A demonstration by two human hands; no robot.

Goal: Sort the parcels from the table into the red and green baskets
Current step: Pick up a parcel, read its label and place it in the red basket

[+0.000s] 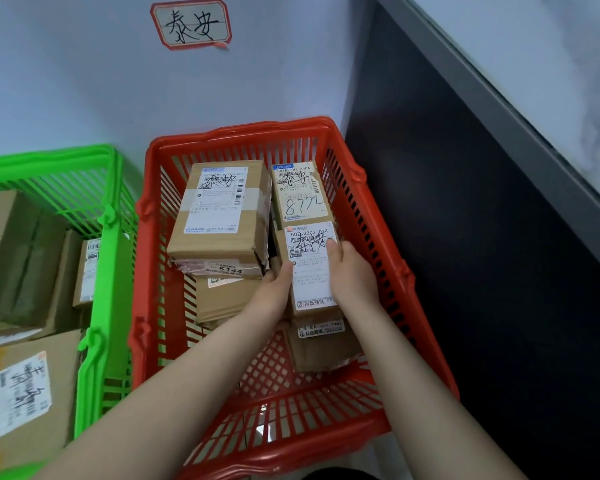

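Both my hands reach into the red basket (pixel 426 306) on the floor. They hold a small cardboard parcel (pixel 310 268) with a long white label, my left hand (pixel 274 289) on its left edge and my right hand (pixel 350 275) on its right edge. The parcel rests on top of another box (pixel 321 344) in the basket. Beside it lie a large taped box (pixel 222 209) and a box marked 8772 (pixel 300 194). The green basket (pixel 104 244) stands to the left and holds several brown boxes (pixel 18 258).
A red-framed handwritten label (pixel 191 24) is stuck on the white wall above the red basket. A dark panel (pixel 482 271) under a grey-edged table top (pixel 534 109) rises right beside the red basket.
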